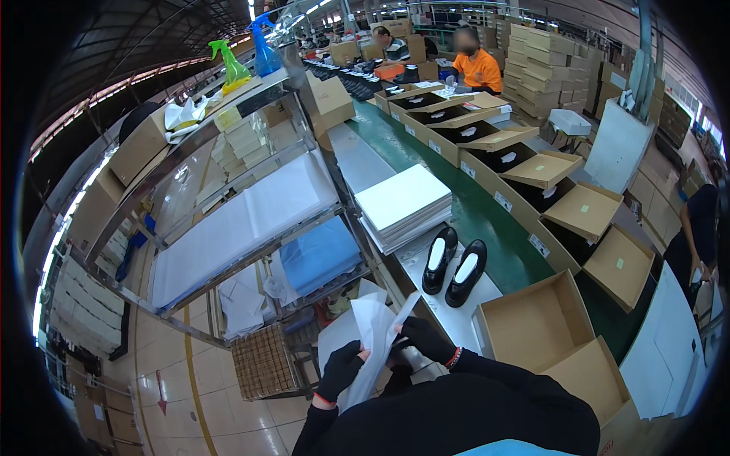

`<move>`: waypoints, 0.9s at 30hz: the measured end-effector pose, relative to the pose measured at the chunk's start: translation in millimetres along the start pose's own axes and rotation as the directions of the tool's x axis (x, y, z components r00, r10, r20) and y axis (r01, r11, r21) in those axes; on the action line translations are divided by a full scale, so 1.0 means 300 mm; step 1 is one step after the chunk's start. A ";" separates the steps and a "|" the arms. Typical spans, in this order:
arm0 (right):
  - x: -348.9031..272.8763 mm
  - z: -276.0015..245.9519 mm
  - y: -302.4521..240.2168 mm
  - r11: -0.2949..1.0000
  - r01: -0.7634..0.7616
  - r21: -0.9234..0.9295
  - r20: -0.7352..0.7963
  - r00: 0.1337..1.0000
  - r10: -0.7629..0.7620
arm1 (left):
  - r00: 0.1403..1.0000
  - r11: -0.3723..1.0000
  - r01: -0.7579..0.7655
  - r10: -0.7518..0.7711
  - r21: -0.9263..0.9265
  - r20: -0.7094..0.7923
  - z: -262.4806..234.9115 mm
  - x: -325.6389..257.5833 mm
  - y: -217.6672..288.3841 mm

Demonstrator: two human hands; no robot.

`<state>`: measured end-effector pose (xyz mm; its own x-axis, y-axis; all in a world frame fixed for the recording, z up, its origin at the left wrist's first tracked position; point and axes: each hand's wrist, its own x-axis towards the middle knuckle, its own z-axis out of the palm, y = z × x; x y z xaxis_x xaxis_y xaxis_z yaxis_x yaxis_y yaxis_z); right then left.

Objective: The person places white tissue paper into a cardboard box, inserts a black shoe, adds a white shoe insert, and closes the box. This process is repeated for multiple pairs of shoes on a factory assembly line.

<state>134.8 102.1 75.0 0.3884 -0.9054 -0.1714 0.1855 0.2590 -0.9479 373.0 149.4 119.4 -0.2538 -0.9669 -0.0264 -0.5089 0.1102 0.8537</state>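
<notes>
A thin white sheet of paper (371, 323) hangs in front of my body, pinched between both hands. My left hand (342, 372), in a black glove with bare fingertips, grips its lower left side. At its right edge, my right hand (427, 340), gloved the same way, has its fingers closed on the sheet. Just beyond the right hand, a pair of black shoes (458, 287) with white inner soles stands on the light bench (487, 292). To the right sits an open brown cardboard shoebox (532, 319). Behind the shoes lies a stack of white sheets (403, 199).
Open shoeboxes (525, 220) line the green conveyor (502, 247). At left, a metal rack (228, 292) bears white sheets, with spray bottles (265, 55) on top. A person in orange (479, 70) sits at the far end. A woven crate (260, 361) stands below left.
</notes>
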 end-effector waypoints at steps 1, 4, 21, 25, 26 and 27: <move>0.000 -0.020 0.002 0.994 0.093 -0.053 -0.047 0.994 -0.095 | 0.995 0.996 -0.020 0.028 0.081 -0.098 -0.002 0.009 -0.007; -0.033 0.010 -0.137 0.914 0.330 -0.236 -0.149 0.917 -0.369 | 0.915 0.983 -0.066 0.129 0.173 -0.383 0.000 0.019 -0.031; 0.326 0.220 -0.281 0.743 0.313 -0.591 0.201 0.950 -0.240 | 0.999 0.938 -0.045 0.053 -0.344 0.013 -0.261 0.414 -0.105; 0.505 0.276 -0.224 0.790 0.044 -0.612 -0.078 0.990 -0.115 | 0.988 0.977 -0.154 0.150 -0.145 -0.038 -0.375 0.452 -0.207; 0.548 0.313 -0.259 0.761 0.026 -0.649 -0.071 0.993 -0.095 | 0.976 0.974 -0.208 0.200 -0.095 -0.087 -0.398 0.456 -0.245; 0.577 0.341 -0.269 0.729 -0.002 -0.684 -0.073 0.995 -0.065 | 0.961 0.966 -0.255 0.246 -0.052 -0.127 -0.419 0.457 -0.264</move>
<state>279.5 -41.0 149.2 0.3089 -0.9424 -0.1283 -0.4831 -0.0393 -0.8747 482.0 -20.8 113.7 -0.2649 -0.9310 0.2510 -0.3838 0.3406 0.8583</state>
